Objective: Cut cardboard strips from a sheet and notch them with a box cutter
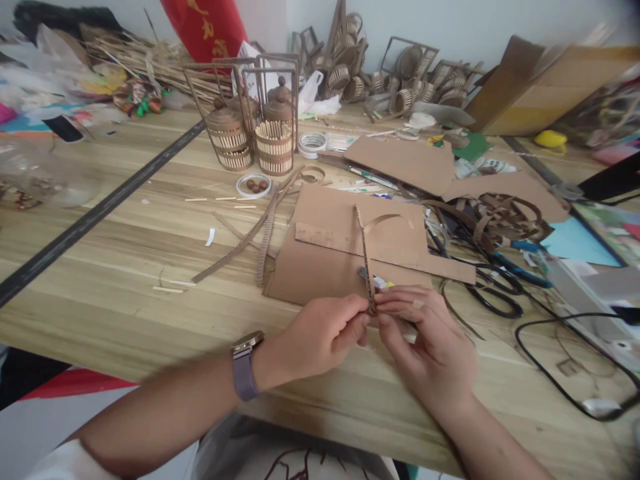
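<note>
A narrow cardboard strip stands on edge between my hands, its corrugated edge facing up and a thin peeled curl near its far end. My left hand, below a watch on the wrist, pinches the near end of the strip. From the other side my right hand holds that same end, fingertips and thumb pressed together around it. Beneath lie flat cardboard sheets, with another cardboard piece reaching right. A small grey and yellow object, partly hidden, rests beside the strip.
Small stick baskets in cardboard frames stand at the back. Before them are a tape roll and a ring of brown beads. Loose paper strips lie left; black-handled scissors, a cable and coiled strips lie right.
</note>
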Tool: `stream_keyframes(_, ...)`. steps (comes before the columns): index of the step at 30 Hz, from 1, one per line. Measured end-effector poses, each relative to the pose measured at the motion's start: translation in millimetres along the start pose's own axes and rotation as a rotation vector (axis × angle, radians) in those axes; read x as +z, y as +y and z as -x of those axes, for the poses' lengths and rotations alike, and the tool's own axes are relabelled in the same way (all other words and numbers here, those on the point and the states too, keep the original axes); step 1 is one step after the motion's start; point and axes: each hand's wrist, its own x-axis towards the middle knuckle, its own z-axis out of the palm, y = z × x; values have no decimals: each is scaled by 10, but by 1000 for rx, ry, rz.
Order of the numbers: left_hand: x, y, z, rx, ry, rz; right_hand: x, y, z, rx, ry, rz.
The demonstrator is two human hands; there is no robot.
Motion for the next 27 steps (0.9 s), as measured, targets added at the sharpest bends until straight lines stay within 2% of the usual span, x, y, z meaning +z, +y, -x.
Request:
stream_keyframes(6,-2,-51,-4,58,-31,-26,11,28,18,211,27,-247)
stream_keyframes(9,-5,-79,-11,58,-42,-9,20,40,42,252,42,-301)
stream_keyframes(12,-8,-73,-14,-18,-13,32,23,45,53,181,40,-198)
stream_keyframes(16,-3,-44,-21,-161,14,200,14,23,21,8,-5,-54)
stream_keyframes(20,12,-43,-29,-168,37,249,22,15,10,-69,-6,76)
stream_keyframes(27,13,-6,-5,-167,64,170,22,-7,48,-70,-4,129)
